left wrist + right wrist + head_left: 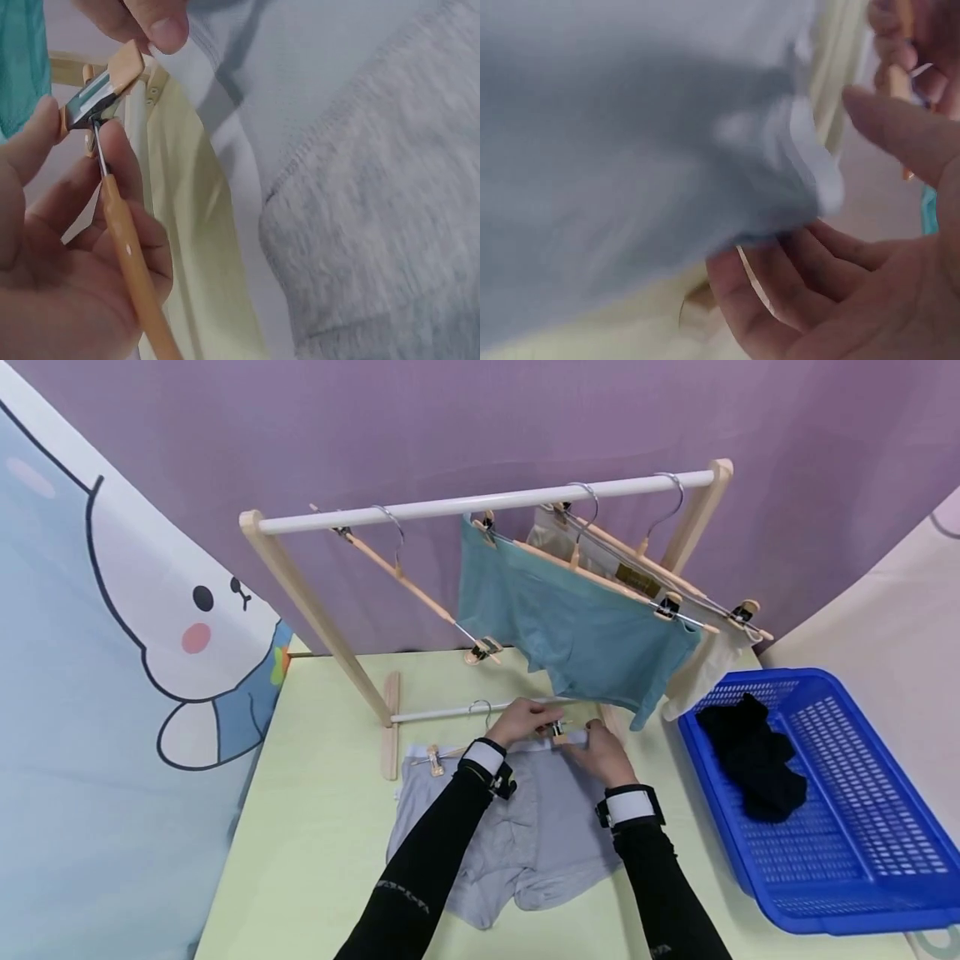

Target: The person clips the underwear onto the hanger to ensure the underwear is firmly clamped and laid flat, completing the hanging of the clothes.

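Light grey shorts (536, 827) lie spread on the table, their pale waistband toward the rack. Along that waistband is a clip hanger (127, 247) with a wooden bar, metal rod and hook. Its left wooden clip (435, 762) sits on the waistband. My left hand (525, 721) pinches the right clip (101, 86) between thumb and fingers; the hanger bar passes along its palm. With fingers curled behind the cloth, my right hand (602, 756) holds the waistband's right end beside this clip. Its fingertips are hidden by the shorts, and its thumb (900, 131) is on the near side.
Over the table stands a wooden rack with a white rail (480, 506). On it hang a bare clip hanger (420, 589), teal shorts (570, 618) and a beige garment (693, 672). A blue basket (862, 793) at the right contains a black cloth item (753, 760).
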A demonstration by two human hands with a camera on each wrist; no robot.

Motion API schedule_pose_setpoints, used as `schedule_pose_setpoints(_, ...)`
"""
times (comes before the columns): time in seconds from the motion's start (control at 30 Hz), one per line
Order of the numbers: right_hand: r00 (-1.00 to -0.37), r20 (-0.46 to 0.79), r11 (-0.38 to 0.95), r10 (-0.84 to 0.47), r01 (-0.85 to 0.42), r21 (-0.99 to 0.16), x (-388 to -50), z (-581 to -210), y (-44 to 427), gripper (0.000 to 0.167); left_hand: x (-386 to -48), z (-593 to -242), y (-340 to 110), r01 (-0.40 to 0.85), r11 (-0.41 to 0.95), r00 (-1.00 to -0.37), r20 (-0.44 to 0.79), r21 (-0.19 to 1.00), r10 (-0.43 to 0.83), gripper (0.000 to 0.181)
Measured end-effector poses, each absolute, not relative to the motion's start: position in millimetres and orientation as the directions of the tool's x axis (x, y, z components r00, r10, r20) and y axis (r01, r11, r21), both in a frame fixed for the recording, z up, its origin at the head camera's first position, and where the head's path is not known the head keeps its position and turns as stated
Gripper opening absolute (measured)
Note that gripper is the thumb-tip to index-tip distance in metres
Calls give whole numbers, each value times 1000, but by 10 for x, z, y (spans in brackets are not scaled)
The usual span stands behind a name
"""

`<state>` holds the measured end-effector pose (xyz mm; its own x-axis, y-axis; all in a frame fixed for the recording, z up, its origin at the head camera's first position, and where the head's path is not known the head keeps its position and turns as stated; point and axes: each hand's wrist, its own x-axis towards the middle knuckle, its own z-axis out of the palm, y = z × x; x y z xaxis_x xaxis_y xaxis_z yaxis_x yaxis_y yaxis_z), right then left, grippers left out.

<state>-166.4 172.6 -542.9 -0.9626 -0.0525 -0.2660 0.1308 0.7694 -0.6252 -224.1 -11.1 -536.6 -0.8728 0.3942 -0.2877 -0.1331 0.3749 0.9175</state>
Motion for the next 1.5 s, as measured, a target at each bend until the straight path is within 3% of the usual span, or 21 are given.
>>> schedule_pose_setpoints(0.13, -962, -269, 704, -56, 153, -694, -1633, -5441, 1696, 47, -2240, -5373, -151, -161, 317, -896, -273, 935, 351, 35)
schedule_pose_setpoints(0.33, -962, -221, 632, -162, 71, -771, -1539, -5535, 1719, 17, -2282, -5303, -180, -68, 348, -880, -221, 935, 421, 27)
schedule_pose_setpoints(0.6, -980, -121, 610, -157, 0, -792, -1454, -5541, 1757, 22, -2328, -5292, -118, 60, 451, -891, -156, 891, 426, 35)
schedule_pose_setpoints(1.0, -992, -40, 683, -118, -52, -729, -1510, -5476, 1768, 19, -2257, -5382, -125, 114, 411, -936, -41, 904, 349, 27)
schedule_pose_setpoints(1.27, -971, -59, 670, -234, -117, -733, -1536, -5430, 1767, 16, -2266, -5424, -148, 184, 376, -921, 25, 908, 390, 27)
schedule_pose_setpoints(1.5, -980, -59, 661, -191, -84, -746, -1548, -5389, 1751, 13, -2260, -5415, -177, 194, 386, -913, 23, 902, 406, 25)
